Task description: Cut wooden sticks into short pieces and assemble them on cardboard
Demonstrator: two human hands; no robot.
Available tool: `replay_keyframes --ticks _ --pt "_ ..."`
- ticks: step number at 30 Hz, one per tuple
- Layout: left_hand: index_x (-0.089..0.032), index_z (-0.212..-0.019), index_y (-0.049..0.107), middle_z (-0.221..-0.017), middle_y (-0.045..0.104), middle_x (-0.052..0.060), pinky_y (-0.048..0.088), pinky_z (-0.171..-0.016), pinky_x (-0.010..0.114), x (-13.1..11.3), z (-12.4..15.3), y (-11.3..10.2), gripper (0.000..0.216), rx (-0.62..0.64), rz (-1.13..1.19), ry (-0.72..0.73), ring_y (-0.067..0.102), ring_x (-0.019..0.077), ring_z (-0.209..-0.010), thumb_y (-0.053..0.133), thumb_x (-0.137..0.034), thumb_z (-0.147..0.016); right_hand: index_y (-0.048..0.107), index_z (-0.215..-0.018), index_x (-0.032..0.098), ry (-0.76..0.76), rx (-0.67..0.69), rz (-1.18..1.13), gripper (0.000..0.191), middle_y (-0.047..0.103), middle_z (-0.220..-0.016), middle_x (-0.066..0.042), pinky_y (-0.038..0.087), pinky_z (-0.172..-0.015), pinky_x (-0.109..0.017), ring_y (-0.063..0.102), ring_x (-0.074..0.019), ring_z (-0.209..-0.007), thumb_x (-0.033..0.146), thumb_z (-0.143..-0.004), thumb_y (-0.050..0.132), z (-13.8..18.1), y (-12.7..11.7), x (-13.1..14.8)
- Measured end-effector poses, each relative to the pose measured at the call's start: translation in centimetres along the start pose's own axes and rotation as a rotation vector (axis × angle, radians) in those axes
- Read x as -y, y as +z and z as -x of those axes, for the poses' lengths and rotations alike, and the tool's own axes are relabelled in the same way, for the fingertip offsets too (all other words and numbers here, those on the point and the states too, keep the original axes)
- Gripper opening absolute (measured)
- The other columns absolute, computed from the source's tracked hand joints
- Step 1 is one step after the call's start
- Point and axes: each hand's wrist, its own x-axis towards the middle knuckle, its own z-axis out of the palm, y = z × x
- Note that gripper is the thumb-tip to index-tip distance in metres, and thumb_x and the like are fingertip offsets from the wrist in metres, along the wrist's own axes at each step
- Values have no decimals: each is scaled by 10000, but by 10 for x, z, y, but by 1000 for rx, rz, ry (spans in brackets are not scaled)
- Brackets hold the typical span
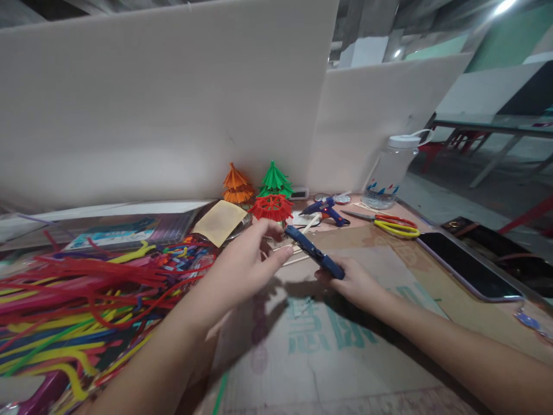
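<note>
My left hand is at the middle, its fingers curled just under a red fringed ring made of pipe cleaners. The fingers seem to hold it from below, though the grip is partly hidden. In my right hand is a dark blue tool, its far end pointing toward my left thumb; its exact kind is not clear. Behind the red ring stand a green pipe-cleaner tree and an orange one. Thin pale sticks lie beneath the hands.
Many coloured pipe cleaners cover the left side. A blue glue gun, scissors and a water bottle stand or lie toward the back right. A phone rests at the right. Printed cardboard covers the tabletop; white panels rise behind.
</note>
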Motion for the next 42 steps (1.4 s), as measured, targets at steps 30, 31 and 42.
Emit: replay_keyframes --ticks 30,31,42 --pt "-207 -1193 695 -676 685 -8 554 -550 218 -10 7 -4 399 465 834 -285 683 131 -569 799 -220 -809 620 -696 196 -181 51 209 265 653 -685 -39 367 -602 -268 566 -166 -617 421 -837 618 20 -3 23" --pt "-206 -1190 692 -665 684 -9 555 -549 222 -10 7 -4 404 467 836 -286 681 133 -562 806 -226 -803 623 -696 195 -177 49 205 268 656 -687 -41 369 -604 -268 568 -167 -618 425 -834 623 20 -3 23" --pt "-200 -1321 607 -692 681 -1 538 -548 225 3 -1 -13 524 466 685 -239 671 136 -566 754 -269 -822 638 -715 192 -169 -23 203 265 671 -694 -36 360 -594 -264 586 -173 -630 431 -830 642 15 0 9"
